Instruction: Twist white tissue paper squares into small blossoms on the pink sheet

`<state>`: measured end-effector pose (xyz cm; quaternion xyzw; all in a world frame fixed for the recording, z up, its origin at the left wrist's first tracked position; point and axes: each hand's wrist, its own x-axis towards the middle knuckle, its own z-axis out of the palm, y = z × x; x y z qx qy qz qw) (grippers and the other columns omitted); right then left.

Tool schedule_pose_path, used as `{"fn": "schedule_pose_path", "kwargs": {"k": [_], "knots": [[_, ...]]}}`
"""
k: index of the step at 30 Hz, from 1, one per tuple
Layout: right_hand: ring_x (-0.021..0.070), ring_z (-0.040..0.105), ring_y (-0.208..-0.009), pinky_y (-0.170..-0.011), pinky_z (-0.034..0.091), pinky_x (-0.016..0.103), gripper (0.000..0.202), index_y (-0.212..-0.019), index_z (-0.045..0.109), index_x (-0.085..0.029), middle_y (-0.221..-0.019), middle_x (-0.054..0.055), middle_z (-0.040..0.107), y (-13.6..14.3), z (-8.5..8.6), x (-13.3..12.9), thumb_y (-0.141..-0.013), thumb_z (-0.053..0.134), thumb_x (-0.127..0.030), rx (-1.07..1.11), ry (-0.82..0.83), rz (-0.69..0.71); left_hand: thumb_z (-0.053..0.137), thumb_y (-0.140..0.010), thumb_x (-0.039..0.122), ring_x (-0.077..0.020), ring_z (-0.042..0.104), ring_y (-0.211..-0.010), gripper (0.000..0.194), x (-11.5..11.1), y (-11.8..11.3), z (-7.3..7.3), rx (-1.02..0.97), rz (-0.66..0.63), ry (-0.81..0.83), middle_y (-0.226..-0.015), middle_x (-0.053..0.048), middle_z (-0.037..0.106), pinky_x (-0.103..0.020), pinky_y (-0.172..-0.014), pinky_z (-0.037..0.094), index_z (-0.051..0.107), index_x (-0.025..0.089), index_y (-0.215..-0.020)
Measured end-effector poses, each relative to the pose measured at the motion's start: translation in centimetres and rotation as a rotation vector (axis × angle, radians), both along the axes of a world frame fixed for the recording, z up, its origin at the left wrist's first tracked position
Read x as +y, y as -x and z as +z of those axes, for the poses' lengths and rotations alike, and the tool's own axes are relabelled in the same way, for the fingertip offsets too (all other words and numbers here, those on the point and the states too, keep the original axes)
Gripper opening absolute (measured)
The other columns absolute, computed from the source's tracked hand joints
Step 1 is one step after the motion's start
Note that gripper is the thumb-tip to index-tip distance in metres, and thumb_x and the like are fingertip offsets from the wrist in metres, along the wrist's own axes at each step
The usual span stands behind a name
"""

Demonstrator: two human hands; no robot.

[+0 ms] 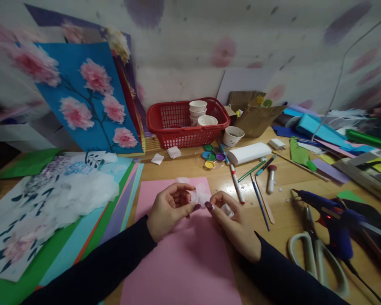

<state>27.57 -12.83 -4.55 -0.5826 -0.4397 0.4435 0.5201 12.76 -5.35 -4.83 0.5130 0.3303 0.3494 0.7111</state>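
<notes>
Both my hands meet above a pink sheet of paper (184, 262). Between them is a thin, crumpled piece of white tissue paper (200, 198). My left hand (169, 207) pinches its left side between thumb and fingers. On the other side, my right hand (233, 220) grips the tissue with thumb and forefinger. A second small white wad (227, 209) shows in the curled fingers of that right hand. Another pale piece of tissue (184, 180) lies just behind my left fingers, at the sheet's far edge.
Left: stacked coloured papers (111, 224), a fluffy tissue pile (95, 190) and a blue flower picture (92, 97). Behind: a red basket (184, 137) with paper cups, and open paint pots (210, 164). Right: brushes (260, 203), scissors (314, 258) and a blue glue gun (330, 220) with a cord.
</notes>
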Motion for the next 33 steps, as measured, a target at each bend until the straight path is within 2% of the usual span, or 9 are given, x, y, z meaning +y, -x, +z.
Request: {"fn": "schedule_pose_path", "kwargs": {"k": [5,12,18,23,28,30,33], "knots": [[0.0072,0.029,-0.046,-0.044,0.022,0.022,0.029,-0.075,0.056,-0.017,-0.053,-0.007,0.039,-0.1,-0.2,-0.2,-0.084,0.055,-0.045,0.065,0.026,0.177,0.078,-0.06,0.016,-0.0055,0.045,-0.058,0.038,-0.5,0.1,0.1,0.043,-0.116,-0.054,-0.065,0.004,0.052,-0.019,-0.054,0.036,0.057,0.013,-0.092],[0.0076,0.03,-0.049,-0.047,0.024,0.022,0.026,-0.072,0.055,-0.017,-0.055,-0.006,0.042,-0.2,-0.3,-0.2,-0.081,0.059,-0.041,0.067,0.052,0.224,0.076,-0.061,0.017,-0.0067,0.044,-0.058,0.035,-0.7,0.1,-0.8,0.046,-0.174,-0.096,-0.068,0.003,0.053,-0.021,-0.054,0.032,0.057,0.014,-0.09],[0.0083,0.034,-0.051,-0.049,0.026,0.022,0.027,-0.069,0.053,-0.017,-0.057,-0.005,0.045,-0.2,-0.5,-0.1,-0.078,0.062,-0.041,0.084,0.09,0.271,0.076,-0.06,0.016,-0.007,0.044,-0.058,0.033,-1.0,-0.1,-0.6,0.053,-0.196,-0.087,-0.07,0.002,0.054,-0.022,-0.054,0.033,0.056,0.015,-0.085],[0.0076,0.031,-0.048,-0.047,0.024,0.022,0.024,-0.07,0.052,-0.017,-0.053,-0.006,0.041,-0.2,-0.5,0.0,-0.079,0.058,-0.038,0.111,0.109,0.256,0.079,-0.056,0.019,-0.0071,0.043,-0.058,0.036,-1.0,0.0,-0.4,0.068,-0.174,-0.091,-0.068,0.003,0.052,-0.021,-0.052,0.032,0.054,0.016,-0.081],[0.007,0.028,-0.046,-0.045,0.021,0.021,0.023,-0.069,0.049,-0.018,-0.051,-0.008,0.038,-0.3,-0.4,0.1,-0.076,0.06,-0.037,0.155,0.111,0.166,0.071,-0.068,0.023,-0.0072,0.044,-0.059,0.026,-0.4,0.3,-0.2,0.044,-0.056,-0.165,-0.066,0.005,0.045,-0.02,-0.056,0.038,0.054,0.016,-0.087],[0.0069,0.027,-0.046,-0.045,0.02,0.021,0.024,-0.069,0.05,-0.018,-0.051,-0.008,0.037,-0.3,-0.4,0.2,-0.077,0.061,-0.038,0.146,0.101,0.134,0.072,-0.068,0.024,-0.008,0.047,-0.062,0.027,-0.4,0.4,0.0,0.049,-0.028,-0.194,-0.069,0.004,0.048,-0.02,-0.058,0.041,0.056,0.016,-0.089],[0.0072,0.028,-0.048,-0.046,0.021,0.022,0.026,-0.071,0.053,-0.017,-0.054,-0.006,0.039,-0.3,-0.5,0.2,-0.078,0.062,-0.041,0.111,0.054,0.137,0.076,-0.063,0.024,-0.0106,0.053,-0.068,0.03,-0.6,0.3,0.3,0.133,-0.068,-0.262,-0.081,-0.002,0.058,-0.023,-0.062,0.045,0.062,0.014,-0.087]]}}
